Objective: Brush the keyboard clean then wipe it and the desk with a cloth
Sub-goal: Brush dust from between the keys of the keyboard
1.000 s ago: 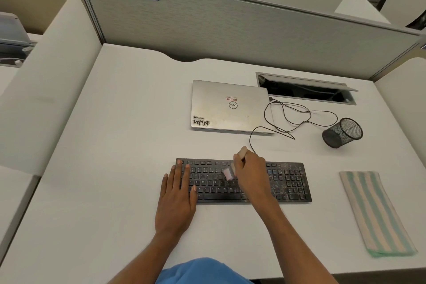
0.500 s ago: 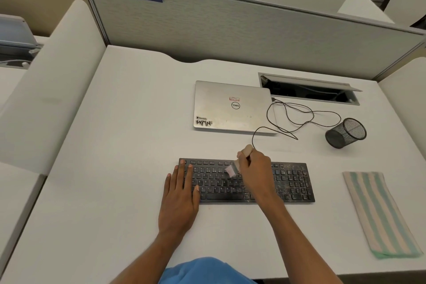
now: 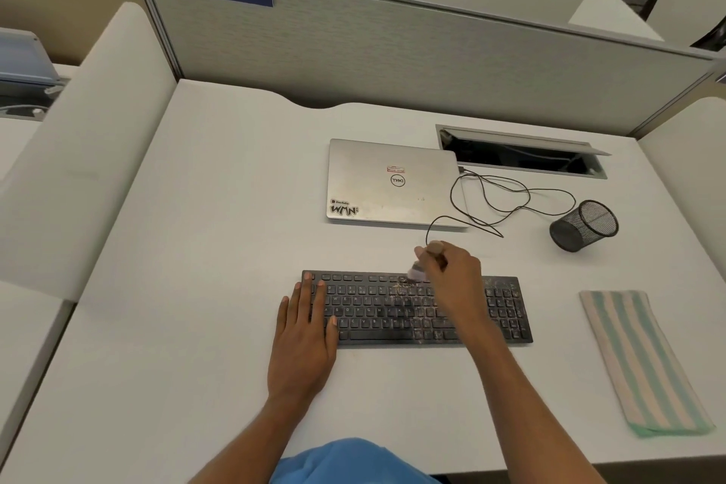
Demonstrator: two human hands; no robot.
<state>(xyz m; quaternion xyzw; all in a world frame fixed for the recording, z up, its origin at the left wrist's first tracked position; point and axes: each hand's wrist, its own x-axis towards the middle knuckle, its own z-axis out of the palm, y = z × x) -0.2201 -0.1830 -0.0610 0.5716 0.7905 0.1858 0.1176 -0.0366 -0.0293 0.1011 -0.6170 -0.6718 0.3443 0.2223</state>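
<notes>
Keyboard (image 3: 373, 312) lies lengthwise left-right; left hand (image 3: 304, 338) flat on it, right hand (image 3: 455, 281) gripping brush (image 3: 417, 271), bristles down.

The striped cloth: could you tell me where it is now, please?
In the head view the striped cloth lies flat on the desk, right of the keyboard, nearer the person than the mesh cup.

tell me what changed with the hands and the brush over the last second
The right hand, gripping the brush, swept it away from the person and slightly right, from the middle key rows to the far edge of the keyboard. Nothing was picked up or let go. The left hand stayed flat on the keyboard's left end. The striped cloth and laptop did not move.
</notes>
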